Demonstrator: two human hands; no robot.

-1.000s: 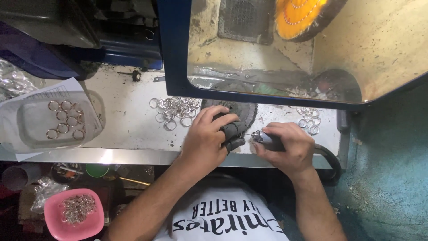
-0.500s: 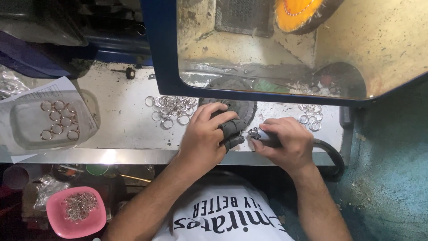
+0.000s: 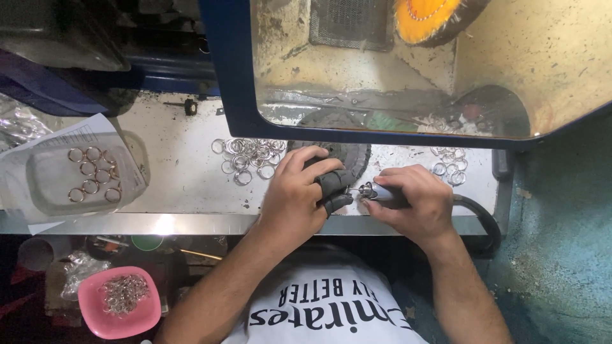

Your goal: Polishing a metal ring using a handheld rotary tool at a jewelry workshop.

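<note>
My left hand (image 3: pixel 296 194) rests on the workbench, its thumb and forefinger in dark rubber finger guards (image 3: pixel 333 186), pinching a small piece I cannot make out. My right hand (image 3: pixel 411 200) grips a silver rotary handpiece (image 3: pixel 376 192) with its tip against that piece. A black hose (image 3: pixel 481 220) runs from the handpiece off the bench's right end. A round dark pad (image 3: pixel 354 155) lies under and behind my fingers. A heap of metal rings (image 3: pixel 250 156) lies just left of my left hand.
A clear tray (image 3: pixel 44 178) with several rings sits at the left on paper. More rings (image 3: pixel 448 169) lie right of my hands. A blue-framed shield (image 3: pixel 233 83) covers an orange buffing wheel (image 3: pixel 424 16). A pink bowl (image 3: pixel 118 299) of rings stands below the bench.
Both hands stay together on the small piece and handpiece; the view has shifted slightly, nothing else has visibly moved.
</note>
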